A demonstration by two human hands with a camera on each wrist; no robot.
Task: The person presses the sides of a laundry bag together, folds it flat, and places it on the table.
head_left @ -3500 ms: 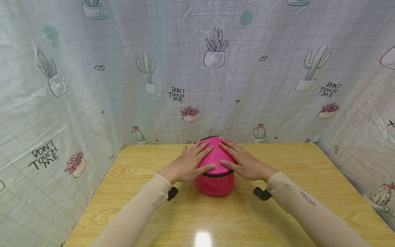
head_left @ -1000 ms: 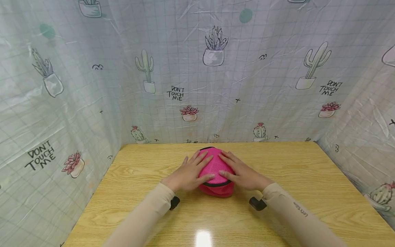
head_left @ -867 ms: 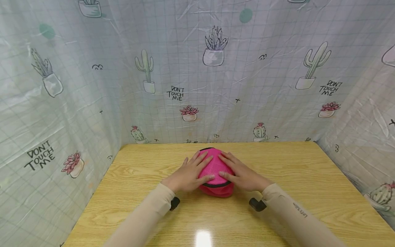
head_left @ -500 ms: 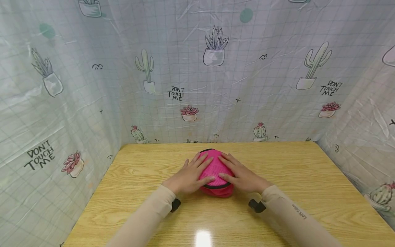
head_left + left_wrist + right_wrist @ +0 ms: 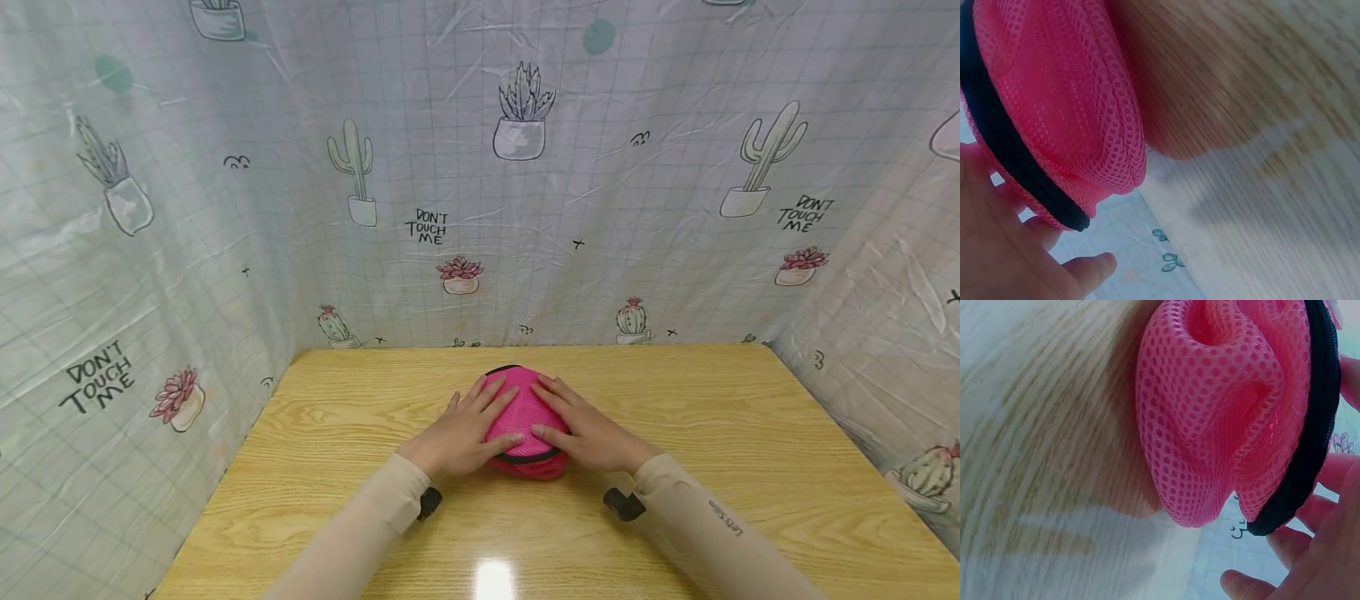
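Observation:
A pink mesh laundry bag (image 5: 521, 421) with a black zipper band sits on the wooden table, squashed low. My left hand (image 5: 465, 437) rests on its left side, fingers spread and fairly straight. From the right, my right hand (image 5: 596, 429) presses on the top in the same way. Creased mesh bulges under the zipper (image 5: 1007, 137) in the left wrist view. Deep folds show in the mesh (image 5: 1197, 412) in the right wrist view, with fingertips behind the zipper edge. Whatever is inside the bag, if anything, is hidden.
The wood-grain table (image 5: 337, 400) extends around the bag. A curtain (image 5: 420, 150) printed with potted cacti hangs behind it and on both sides. Black wrist cameras (image 5: 624, 504) hang beneath the sleeves, close to the tabletop.
The bag has been pressed down from a taller shape; its lower part is now flattened and folded. Both hands have sunk with it, still lying on top.

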